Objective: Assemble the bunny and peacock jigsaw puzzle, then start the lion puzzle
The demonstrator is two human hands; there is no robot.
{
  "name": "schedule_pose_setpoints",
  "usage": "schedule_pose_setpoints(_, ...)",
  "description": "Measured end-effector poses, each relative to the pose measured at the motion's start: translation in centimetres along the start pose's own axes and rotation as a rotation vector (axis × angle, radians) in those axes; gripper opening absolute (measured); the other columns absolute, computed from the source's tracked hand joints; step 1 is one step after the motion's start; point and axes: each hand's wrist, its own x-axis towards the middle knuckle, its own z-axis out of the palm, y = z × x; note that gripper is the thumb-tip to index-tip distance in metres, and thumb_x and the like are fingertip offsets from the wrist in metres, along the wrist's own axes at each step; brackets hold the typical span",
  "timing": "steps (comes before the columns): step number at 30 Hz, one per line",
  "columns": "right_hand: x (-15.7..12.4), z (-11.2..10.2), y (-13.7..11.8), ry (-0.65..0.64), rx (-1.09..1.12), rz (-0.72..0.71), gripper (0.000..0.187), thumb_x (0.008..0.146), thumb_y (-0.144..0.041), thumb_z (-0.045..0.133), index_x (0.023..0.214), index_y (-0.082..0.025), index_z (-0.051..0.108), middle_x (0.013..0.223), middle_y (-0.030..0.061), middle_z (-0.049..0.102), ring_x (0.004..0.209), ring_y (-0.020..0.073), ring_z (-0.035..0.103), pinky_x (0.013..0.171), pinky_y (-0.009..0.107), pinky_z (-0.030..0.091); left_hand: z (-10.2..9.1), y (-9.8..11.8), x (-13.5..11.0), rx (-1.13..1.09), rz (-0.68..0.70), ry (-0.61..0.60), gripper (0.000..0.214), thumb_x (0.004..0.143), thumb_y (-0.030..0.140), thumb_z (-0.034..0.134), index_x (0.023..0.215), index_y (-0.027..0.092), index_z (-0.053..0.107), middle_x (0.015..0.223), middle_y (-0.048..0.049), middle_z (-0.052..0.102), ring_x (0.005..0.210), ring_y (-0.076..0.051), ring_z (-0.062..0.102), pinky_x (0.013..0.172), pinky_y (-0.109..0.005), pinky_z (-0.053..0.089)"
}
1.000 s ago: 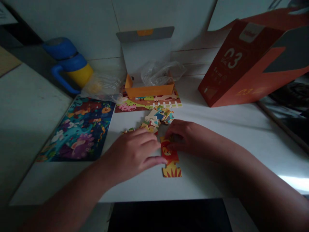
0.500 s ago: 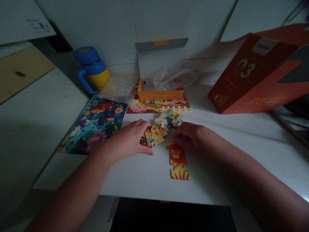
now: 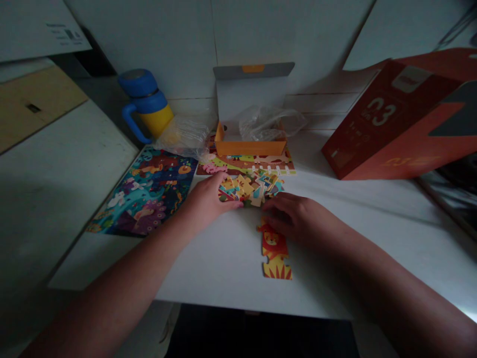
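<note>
My left hand [image 3: 210, 196] curls around the left end of a heap of loose puzzle pieces [image 3: 257, 188], with several pieces between thumb and fingers. On the right of the heap, my right hand [image 3: 288, 211] is closed, its fingertips pointing down and left. What those fingers hold, if anything, is hidden. Just below them lies a strip of joined puzzle pieces [image 3: 276, 248] with a red-maned lion over yellow and red grass. The right hand covers part of the strip's upper end.
A dark blue picture sheet [image 3: 149, 189] lies on the left, and a farm picture sheet [image 3: 257, 166] at the back. An open orange box [image 3: 249, 148] with clear plastic stands on the latter. A blue-yellow bottle [image 3: 151, 107] is back left, a red box [image 3: 380, 119] right.
My left hand has pushed its cluster of pieces away from me, into the rest of the heap. My right hand has shifted slightly left, by the lion strip's top.
</note>
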Motion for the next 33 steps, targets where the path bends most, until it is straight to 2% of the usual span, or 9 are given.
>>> schedule_pose_setpoints(3, 0.0, 0.2, 0.0, -0.001, -0.014, 0.022, 0.032, 0.096, -0.022, 0.068, 0.128, -0.022, 0.073, 0.117, 0.01, 0.076, 0.085, 0.0194, 0.07, 0.076, 0.032, 0.052, 0.1, -0.7, 0.7, -0.019, -0.052, 0.113, 0.065, 0.08, 0.041, 0.095, 0.135, 0.026, 0.064, 0.139, -0.0111, 0.074, 0.127, -0.033, 0.072, 0.104, -0.042, 0.057)
schedule_pose_setpoints(7, -0.1, 0.2, -0.1, 0.01, -0.027, 0.041, 0.043, 0.096, -0.023, 0.067, 0.139, -0.022, 0.07, 0.121, 0.0114, 0.075, 0.089, 0.0215, 0.072, 0.079, 0.034, 0.054, -0.4, -1.6, 1.5, -0.053, -0.163, 0.201, 0.054, 0.081, 0.045, 0.092, 0.124, 0.024, 0.069, 0.123, -0.0089, 0.078, 0.113, -0.031, 0.075, 0.095, -0.04, 0.058)
schedule_pose_setpoints(10, -0.1, 0.3, -0.1, 0.019, -0.029, 0.044, 0.048, 0.095, -0.024, 0.068, 0.144, -0.022, 0.068, 0.121, 0.0117, 0.075, 0.088, 0.0218, 0.073, 0.079, 0.035, 0.055, -0.8, -1.8, 1.7, -0.143, -0.182, 0.219, 0.048, 0.08, 0.045, 0.091, 0.117, 0.022, 0.071, 0.112, -0.0065, 0.08, 0.103, -0.028, 0.076, 0.089, -0.036, 0.058)
schedule_pose_setpoints(13, 0.0, 0.3, 0.0, 0.03, -0.009, 0.036, 0.046, 0.096, -0.023, 0.068, 0.142, -0.023, 0.069, 0.121, 0.0111, 0.076, 0.087, 0.0207, 0.072, 0.079, 0.034, 0.055, -1.1, -1.8, 1.7, -0.235, -0.209, 0.245, 0.044, 0.081, 0.048, 0.09, 0.112, 0.021, 0.072, 0.104, -0.0051, 0.08, 0.094, -0.025, 0.075, 0.082, -0.033, 0.057)
schedule_pose_setpoints(16, 0.0, 0.3, -0.1, 0.055, 0.01, 0.032, 0.037, 0.098, -0.023, 0.068, 0.134, -0.023, 0.073, 0.119, 0.0098, 0.076, 0.083, 0.0187, 0.071, 0.076, 0.032, 0.054, -1.1, -1.8, 1.7, -0.404, -0.22, 0.27, 0.048, 0.08, 0.051, 0.091, 0.112, 0.021, 0.072, 0.106, -0.0053, 0.08, 0.095, -0.024, 0.076, 0.081, -0.032, 0.057)
schedule_pose_setpoints(22, 0.0, 0.2, -0.5, 0.164, 0.048, 0.087, 0.028, 0.102, -0.028, 0.066, 0.129, -0.022, 0.073, 0.105, 0.008, 0.076, 0.078, 0.018, 0.068, 0.068, 0.03, 0.049, -1.1, -0.7, 1.6, -0.63, -0.302, 0.195, 0.049, 0.073, 0.047, 0.095, 0.108, 0.02, 0.072, 0.102, -0.0043, 0.08, 0.092, -0.022, 0.076, 0.078, -0.03, 0.059)
schedule_pose_setpoints(27, 0.3, 0.5, -0.6, 0.253, 0.164, 0.2, 0.039, 0.101, -0.036, 0.067, 0.138, -0.024, 0.065, 0.109, 0.0066, 0.077, 0.07, 0.0156, 0.066, 0.064, 0.03, 0.048, -1.0, 0.6, 1.3, -0.836, -0.274, 0.113, 0.052, 0.07, 0.041, 0.098, 0.11, 0.021, 0.07, 0.103, -0.0037, 0.08, 0.095, -0.022, 0.076, 0.082, -0.032, 0.062)
schedule_pose_setpoints(30, 0.4, 0.5, -0.5, 0.263, 0.263, 0.241, 0.051, 0.099, -0.042, 0.07, 0.145, -0.023, 0.058, 0.112, 0.0071, 0.078, 0.065, 0.0146, 0.065, 0.062, 0.03, 0.048, -0.5, 0.8, 1.0, -0.832, -0.203, 0.068, 0.053, 0.072, 0.041, 0.097, 0.113, 0.021, 0.07, 0.111, -0.0054, 0.079, 0.099, -0.022, 0.076, 0.087, -0.033, 0.063)
schedule_pose_setpoints(33, 0.5, 0.5, -0.4, 0.214, 0.216, 0.207, 0.041, 0.097, -0.043, 0.075, 0.132, -0.023, 0.067, 0.11, 0.0068, 0.077, 0.07, 0.0154, 0.065, 0.065, 0.031, 0.048, 0.2, 0.7, 0.6, -0.715, -0.146, 0.03, 0.054, 0.074, 0.041, 0.096, 0.119, 0.023, 0.072, 0.119, -0.0071, 0.078, 0.108, -0.025, 0.075, 0.092, -0.035, 0.063)
